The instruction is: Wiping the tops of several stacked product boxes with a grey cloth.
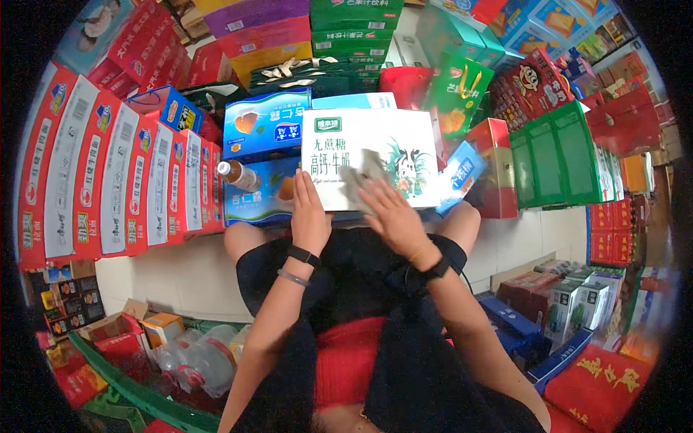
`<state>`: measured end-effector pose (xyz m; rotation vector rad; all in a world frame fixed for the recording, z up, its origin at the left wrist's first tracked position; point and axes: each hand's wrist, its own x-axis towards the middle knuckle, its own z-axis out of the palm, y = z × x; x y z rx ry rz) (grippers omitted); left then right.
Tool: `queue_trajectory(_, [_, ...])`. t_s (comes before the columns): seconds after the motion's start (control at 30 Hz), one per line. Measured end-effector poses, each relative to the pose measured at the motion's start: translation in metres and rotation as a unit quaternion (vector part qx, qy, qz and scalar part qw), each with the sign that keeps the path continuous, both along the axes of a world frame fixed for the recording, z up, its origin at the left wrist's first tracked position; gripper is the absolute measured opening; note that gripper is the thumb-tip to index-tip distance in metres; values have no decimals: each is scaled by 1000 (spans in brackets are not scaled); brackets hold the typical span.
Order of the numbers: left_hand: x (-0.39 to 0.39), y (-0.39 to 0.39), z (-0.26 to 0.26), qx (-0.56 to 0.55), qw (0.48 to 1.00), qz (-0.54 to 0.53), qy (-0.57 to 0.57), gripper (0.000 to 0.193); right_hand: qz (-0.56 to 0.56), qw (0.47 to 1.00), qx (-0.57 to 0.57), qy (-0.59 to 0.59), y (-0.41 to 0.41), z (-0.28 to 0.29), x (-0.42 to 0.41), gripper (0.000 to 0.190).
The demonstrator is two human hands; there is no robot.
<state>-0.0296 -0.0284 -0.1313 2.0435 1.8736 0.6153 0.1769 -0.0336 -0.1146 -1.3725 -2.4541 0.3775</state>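
A white milk carton box [373, 130] with green print and a cow picture lies before me, above my knees. My left hand [311, 211] rests flat along the box's lower left edge, fingers pointing away from me. Under the fingers of my right hand [394, 217] is a grey cloth [361, 181], pressed against the front of the box and blurred. Blue almond-drink boxes [265, 127] sit directly left of the white box. A small bottle of brown liquid [238, 175] with a white cap lies on the lower one.
Red-and-white noodle cartons [116, 173] line the left side. Green cartons [560, 157] and a red-and-gold box [495, 168] stand at right. Green drink boxes [354, 32] are stacked ahead. Plastic-wrapped clear bottles [200, 357] lie at lower left, beside a green curved bar [141, 398].
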Motion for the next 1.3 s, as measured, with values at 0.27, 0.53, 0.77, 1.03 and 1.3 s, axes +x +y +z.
queue_trajectory(0.27, [6, -2, 1, -6, 1000, -3, 5, 96, -190, 978, 53, -66, -5, -12, 25, 60])
queue_trajectory(0.53, [-5, 2, -11, 34, 999, -2, 34, 83, -50, 997, 64, 7, 13, -17, -79, 58])
queue_trajectory(0.77, [-7, -2, 2, 4, 1000, -3, 4, 91, -61, 997, 31, -44, 10, -7, -10, 64])
queue_trajectory(1.03, [3, -4, 3, 8, 1000, -8, 7, 96, -175, 980, 33, -83, 43, -30, 66, 64])
queue_trajectory(1.3, [7, 0, -5, 14, 1000, 0, 3, 94, -227, 968, 38, -98, 159, -50, -14, 69])
